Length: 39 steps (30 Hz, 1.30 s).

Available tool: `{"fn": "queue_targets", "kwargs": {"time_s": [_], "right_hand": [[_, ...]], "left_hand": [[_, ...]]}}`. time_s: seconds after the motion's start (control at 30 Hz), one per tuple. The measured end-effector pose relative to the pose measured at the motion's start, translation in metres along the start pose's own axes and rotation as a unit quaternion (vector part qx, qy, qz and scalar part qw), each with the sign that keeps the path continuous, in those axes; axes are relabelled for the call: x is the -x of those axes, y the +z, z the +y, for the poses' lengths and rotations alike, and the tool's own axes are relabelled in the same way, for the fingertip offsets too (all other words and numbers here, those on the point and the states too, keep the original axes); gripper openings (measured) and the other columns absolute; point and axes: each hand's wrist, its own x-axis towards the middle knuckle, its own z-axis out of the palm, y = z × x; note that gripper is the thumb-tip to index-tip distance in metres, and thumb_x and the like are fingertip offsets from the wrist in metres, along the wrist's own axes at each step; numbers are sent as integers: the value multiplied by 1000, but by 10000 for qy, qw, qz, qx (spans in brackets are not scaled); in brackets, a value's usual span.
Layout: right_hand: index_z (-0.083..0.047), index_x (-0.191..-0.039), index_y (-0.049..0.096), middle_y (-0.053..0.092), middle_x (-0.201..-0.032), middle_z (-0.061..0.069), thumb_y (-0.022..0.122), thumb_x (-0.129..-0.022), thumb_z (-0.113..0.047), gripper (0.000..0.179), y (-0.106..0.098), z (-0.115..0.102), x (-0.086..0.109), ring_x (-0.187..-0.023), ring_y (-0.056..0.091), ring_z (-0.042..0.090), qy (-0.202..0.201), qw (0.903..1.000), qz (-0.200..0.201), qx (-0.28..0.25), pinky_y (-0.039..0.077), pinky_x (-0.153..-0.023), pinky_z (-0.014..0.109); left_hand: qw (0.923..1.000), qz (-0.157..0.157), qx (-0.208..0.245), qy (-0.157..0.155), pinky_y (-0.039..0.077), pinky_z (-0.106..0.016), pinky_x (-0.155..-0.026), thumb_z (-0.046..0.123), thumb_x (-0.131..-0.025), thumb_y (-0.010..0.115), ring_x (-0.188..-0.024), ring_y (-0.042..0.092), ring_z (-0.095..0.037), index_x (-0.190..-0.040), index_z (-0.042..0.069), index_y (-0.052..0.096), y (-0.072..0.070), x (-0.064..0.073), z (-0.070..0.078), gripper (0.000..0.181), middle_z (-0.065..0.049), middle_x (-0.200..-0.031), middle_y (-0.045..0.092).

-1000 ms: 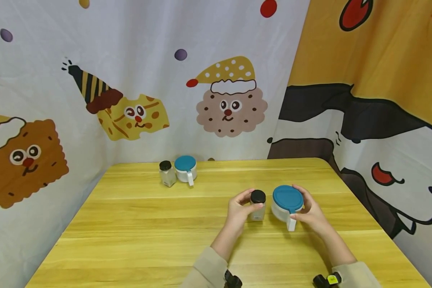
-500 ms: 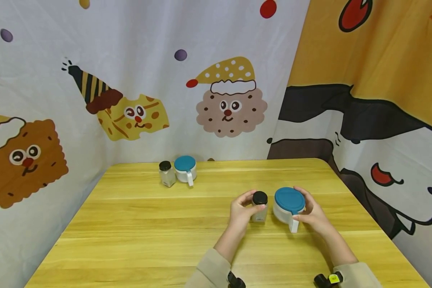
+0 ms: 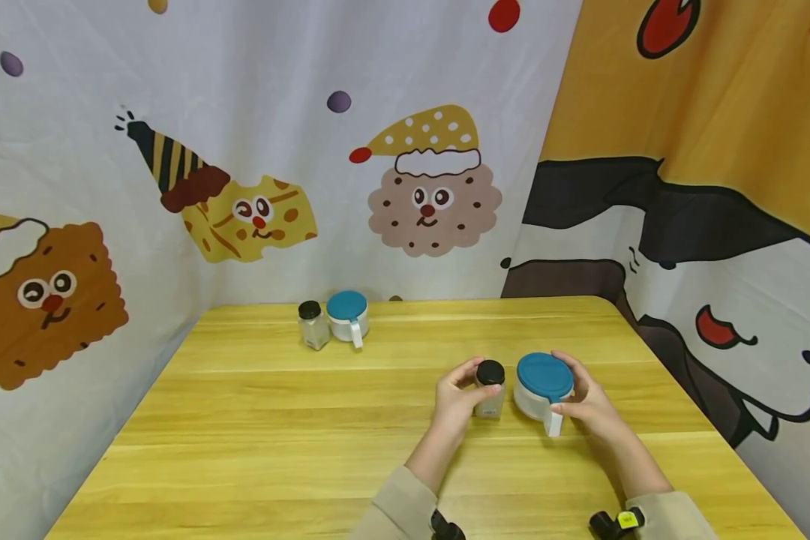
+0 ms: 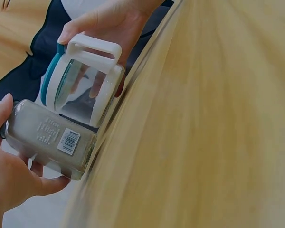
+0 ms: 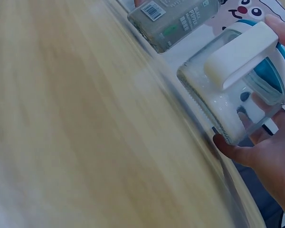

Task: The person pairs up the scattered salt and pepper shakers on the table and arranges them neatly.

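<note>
- Shifted slightly rightward and nearer since a second ago are a black-capped glass pepper jar (image 4: 52,137) and a teal-lidded glass canister (image 3: 541,391), with a narrow gap left between them.
- The pepper jar is clamped in the left hand (image 3: 452,401), thumb on its near side, fingers behind; a barcode (image 4: 69,141) is seen low on its side.
- The glass canister is clamped in the right hand (image 3: 590,401), thumb beside its white handle (image 5: 242,54), fingers around the far side.
- Both are held upright over the right half of a yellow wood-grain table (image 3: 256,442); whether their bases touch it cannot be told.
- Near the far edge, left of centre, a similar black-capped jar (image 3: 315,331) and lidded canister (image 3: 348,315) are seen side by side.
</note>
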Motion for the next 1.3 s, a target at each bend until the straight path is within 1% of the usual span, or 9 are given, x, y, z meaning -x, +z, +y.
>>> {"fn": "queue_targets", "kwargs": {"time_s": [0.13, 0.37, 0.5, 0.7, 0.83, 0.93, 1.03, 1.2, 1.3], "right_hand": [[4, -148, 21, 39, -140, -6, 65, -77, 15, 84, 0, 1, 1, -120, 44, 5, 14, 10000, -69, -53, 47, -85, 24], [6, -148, 18, 37, -141, -4, 65, -79, 15, 84, -1, 3, 2, -121, 43, 4, 18, 9998, -181, -80, 43, -89, 21], [5, -148, 19, 37, -141, -4, 65, -79, 14, 84, -2, 4, 2, -122, 43, 4, 49, 9998, -169, -128, 42, -90, 21], [4, -149, 18, 36, -141, -5, 65, -80, 14, 84, -2, 6, 3, -123, 42, 4, 65, 9997, -196, -147, 40, -91, 19], [3, -149, 18, 36, -142, -5, 65, -80, 14, 84, -1, 6, 3, -123, 41, 4, 90, 9996, -196, -157, 36, -93, 17], [4, -149, 18, 36, -142, -5, 65, -80, 14, 84, 0, 6, 3, -123, 41, 4, 98, 9995, -203, -201, 37, -94, 17], [4, -149, 17, 35, -142, -6, 65, -80, 14, 85, 1, 6, 3, -123, 42, 5, 104, 9994, -230, -231, 41, -92, 20], [3, -149, 18, 36, -142, -8, 67, -79, 12, 86, 0, 8, 3, -122, 43, 4, 177, 9996, -196, -133, 41, -91, 20], [4, -149, 18, 38, -141, -8, 67, -79, 12, 86, -1, 9, 2, -121, 44, 4, 223, 9995, -170, -127, 41, -92, 19]], "left_hand": [[10000, 17, -12, -14, 47, -31, -85, -6, -68, 82, -96, 56, -21, -113, 7, 71, 2, 1, -2, 48, -5, -99, 65], [10000, 34, 83, -43, 47, -27, -82, -8, -68, 81, -96, 55, -22, -115, 1, 69, 5, 3, -4, 49, -6, -98, 64], [9999, 60, 95, -75, 47, -27, -82, -6, -69, 82, -96, 55, -22, -116, 2, 68, 6, 3, -5, 49, -4, -99, 65], [9998, 150, 53, -134, 46, -27, -82, -5, -68, 83, -96, 54, -21, -111, 11, 72, 7, 4, -5, 47, -1, -99, 66], [9998, 131, 45, -121, 47, -26, -80, -5, -68, 83, -98, 54, -22, -113, 7, 71, 8, 4, -6, 48, -2, -100, 65], [9998, 126, 69, -125, 46, -26, -80, -7, -68, 82, -98, 54, -23, -116, 2, 68, 8, 4, -6, 51, -4, -101, 64], [9997, 172, 72, -139, 46, -26, -80, -8, -67, 82, -98, 53, -23, -116, 1, 68, 9, 4, -6, 51, -3, -100, 64], [9997, 200, 36, -94, 47, -25, -77, -6, -68, 82, -98, 52, -22, -115, 2, 69, 10, 4, -6, 50, -2, -100, 65], [9997, 223, -21, -45, 46, -27, -78, -6, -68, 82, -97, 53, -22, -115, 3, 69, 11, 5, -5, 49, -1, -99, 66]]}}
